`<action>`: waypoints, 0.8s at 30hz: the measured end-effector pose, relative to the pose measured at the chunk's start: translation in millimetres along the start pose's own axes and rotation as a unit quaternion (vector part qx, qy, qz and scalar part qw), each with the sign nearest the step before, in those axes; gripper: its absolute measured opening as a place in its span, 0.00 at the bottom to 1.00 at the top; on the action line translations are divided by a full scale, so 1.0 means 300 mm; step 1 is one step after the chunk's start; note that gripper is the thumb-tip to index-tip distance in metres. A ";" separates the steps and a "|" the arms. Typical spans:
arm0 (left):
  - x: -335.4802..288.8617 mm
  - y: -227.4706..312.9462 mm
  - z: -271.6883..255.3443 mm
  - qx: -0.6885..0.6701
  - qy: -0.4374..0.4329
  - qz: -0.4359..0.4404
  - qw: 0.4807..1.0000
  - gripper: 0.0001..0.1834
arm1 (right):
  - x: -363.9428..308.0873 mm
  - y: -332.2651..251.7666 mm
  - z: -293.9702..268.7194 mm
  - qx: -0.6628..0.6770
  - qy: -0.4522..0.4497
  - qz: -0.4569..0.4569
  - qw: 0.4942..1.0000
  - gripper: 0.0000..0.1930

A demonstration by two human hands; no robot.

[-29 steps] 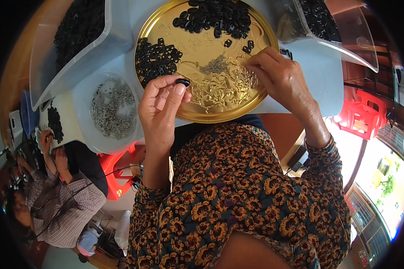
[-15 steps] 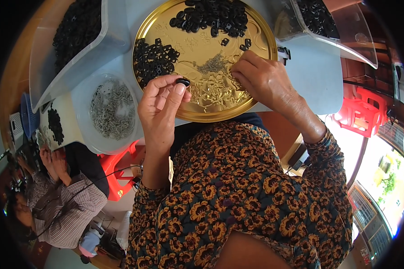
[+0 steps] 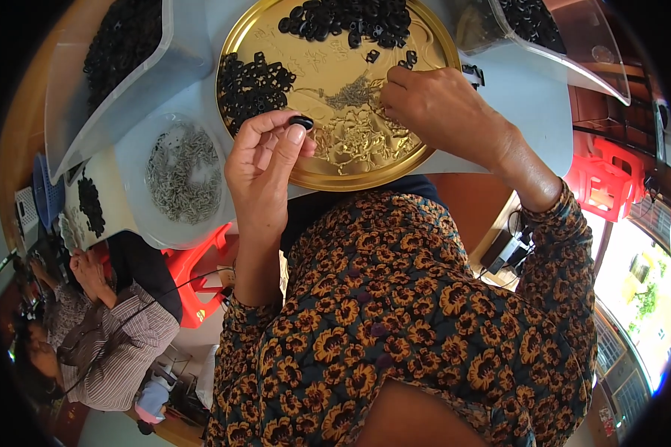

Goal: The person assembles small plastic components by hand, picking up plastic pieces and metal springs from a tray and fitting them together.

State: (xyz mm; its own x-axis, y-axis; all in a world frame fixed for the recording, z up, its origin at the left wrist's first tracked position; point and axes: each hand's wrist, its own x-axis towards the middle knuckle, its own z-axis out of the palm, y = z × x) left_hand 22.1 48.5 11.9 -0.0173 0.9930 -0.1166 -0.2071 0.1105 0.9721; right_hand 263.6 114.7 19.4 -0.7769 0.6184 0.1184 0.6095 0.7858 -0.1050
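Note:
My left hand [image 3: 265, 156] pinches a small glossy black oval piece [image 3: 300, 121] between thumb and fingers, just over the near left part of a round gold tray [image 3: 227, 45]. My right hand [image 3: 443, 108] is over the tray's right side, fingertips bent down and pressed together beside a small heap of thin silvery metal pins [image 3: 353, 92]. Whatever the right fingers may grip is hidden. At the tray's far side lies a pile of black oval pieces [image 3: 343, 21]. Black pieces with holes [image 3: 253, 89] are heaped on its left. Two or three loose ones lie near my right fingers.
Clear plastic bins of black pieces stand at left [image 3: 164, 52] and right [image 3: 574, 63]. A translucent bowl [image 3: 143, 216] holds many small metal parts. Red stools [image 3: 608, 179] are on both sides. At the left, another person in a striped shirt [image 3: 119, 357] sits with hands together.
My right forearm has swung outward a little and its hand has turned, the fingertips staying by the metal pins. My left hand still pinches the black oval piece; the view has shifted slightly.

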 end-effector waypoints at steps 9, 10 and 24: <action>0.008 0.009 0.019 -0.153 -0.034 -0.042 0.987 0.09 | 0.001 -0.042 -0.028 0.234 0.099 0.120 0.960 0.04; 0.015 0.010 0.026 -0.163 -0.050 -0.049 0.984 0.09 | -0.001 -0.056 -0.040 0.328 0.122 0.167 0.922 0.05; 0.031 0.065 0.093 -0.111 -0.041 0.025 0.993 0.10 | 0.066 -0.136 -0.012 0.752 0.173 0.252 0.584 0.09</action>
State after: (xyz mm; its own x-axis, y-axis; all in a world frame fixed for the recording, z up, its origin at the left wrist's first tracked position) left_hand 45.2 61.0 35.3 0.0446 0.9980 -0.0441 -0.4189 0.0587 0.9061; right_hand 223.8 94.8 29.7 -0.3214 0.9370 -0.1366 -0.2823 -0.2325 -0.9307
